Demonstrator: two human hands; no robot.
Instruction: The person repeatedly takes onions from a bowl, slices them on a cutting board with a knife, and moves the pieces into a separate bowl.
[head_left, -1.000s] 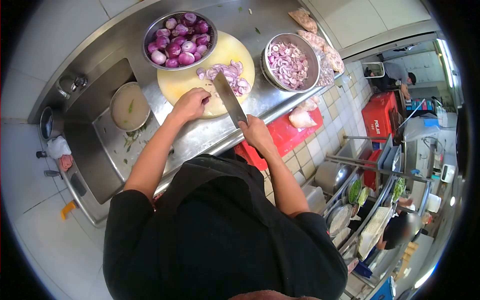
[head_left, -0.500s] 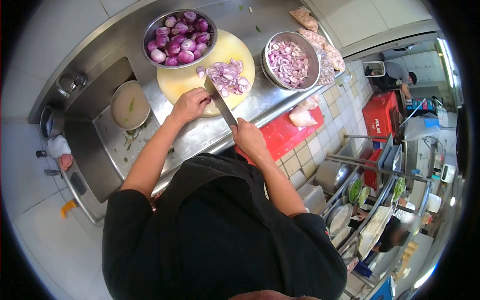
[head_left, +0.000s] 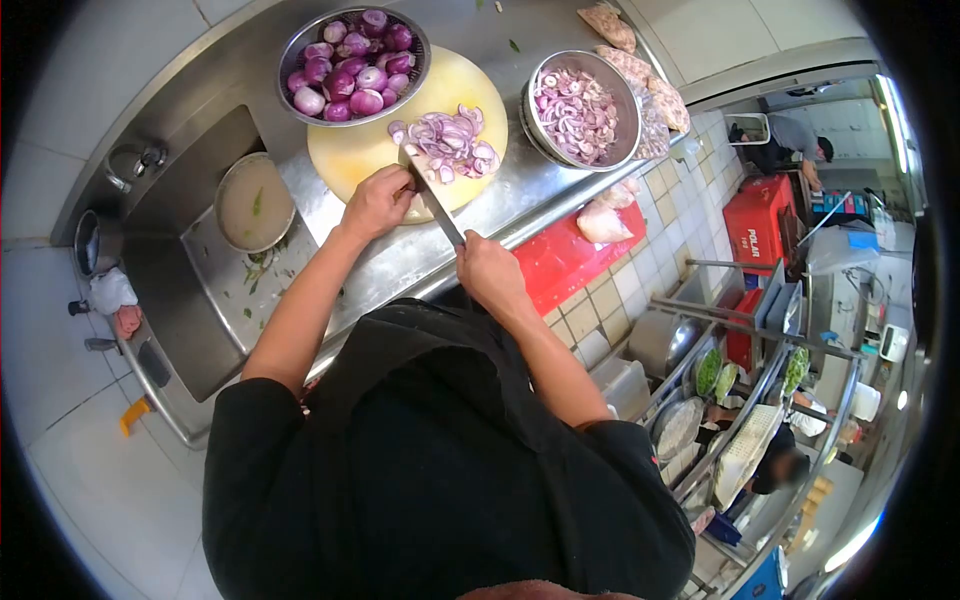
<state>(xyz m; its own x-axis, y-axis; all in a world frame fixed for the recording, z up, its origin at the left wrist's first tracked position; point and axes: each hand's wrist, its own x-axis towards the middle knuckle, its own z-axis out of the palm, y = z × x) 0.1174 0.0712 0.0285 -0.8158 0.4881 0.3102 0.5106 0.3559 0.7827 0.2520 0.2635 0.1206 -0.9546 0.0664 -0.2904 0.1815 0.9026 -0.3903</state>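
Note:
My right hand (head_left: pixel 488 268) is wrapped around the handle of a kitchen knife (head_left: pixel 437 203), whose blade points away over the yellow round cutting board (head_left: pixel 340 165). My left hand (head_left: pixel 380 203) rests on the board just left of the blade. Its fingers are curled around a red onion that they mostly hide. Beyond the blade lies a loose pile of sliced red onion (head_left: pixel 455 140). A metal colander (head_left: pixel 424 62) of whole peeled red onions (head_left: pixel 340 82) overlaps the board's far left edge. To the right, a metal bowl (head_left: pixel 632 120) holds more onion slices (head_left: pixel 578 115).
On the left is a sink (head_left: pixel 170 310) with a basin of cloudy water (head_left: pixel 255 205). Bagged food (head_left: pixel 668 105) lines the counter's right end. Below the counter edge is a red surface (head_left: pixel 560 265) with pale meat (head_left: pixel 603 222). Metal shelving (head_left: pixel 730 320) and two other people stand right.
The knife blade has tilted and now appears narrower. Both hands stay close to their earlier places. The whole view has shifted slightly.

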